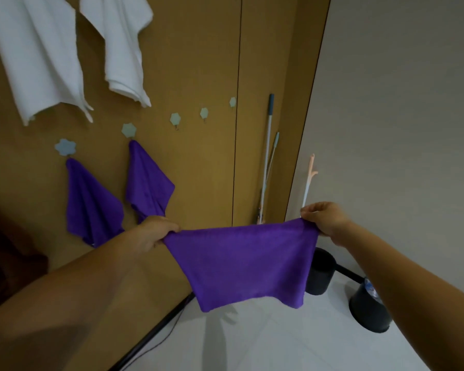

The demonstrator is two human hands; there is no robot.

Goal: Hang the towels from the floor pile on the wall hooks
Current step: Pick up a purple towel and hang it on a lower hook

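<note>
A purple towel hangs spread flat between my hands, in front of the brown wall. My left hand pinches its upper left corner and my right hand pinches its upper right corner. Two more purple towels hang from pale blue flower-shaped hooks on the wall. Three bare flower hooks continue up to the right. Two white towels hang higher up. The floor pile is out of view.
Mop handles lean in the corner by the white wall. Two black bins stand on the pale tiled floor at the right. A dark brown object sits at the left edge. A black cable runs along the skirting.
</note>
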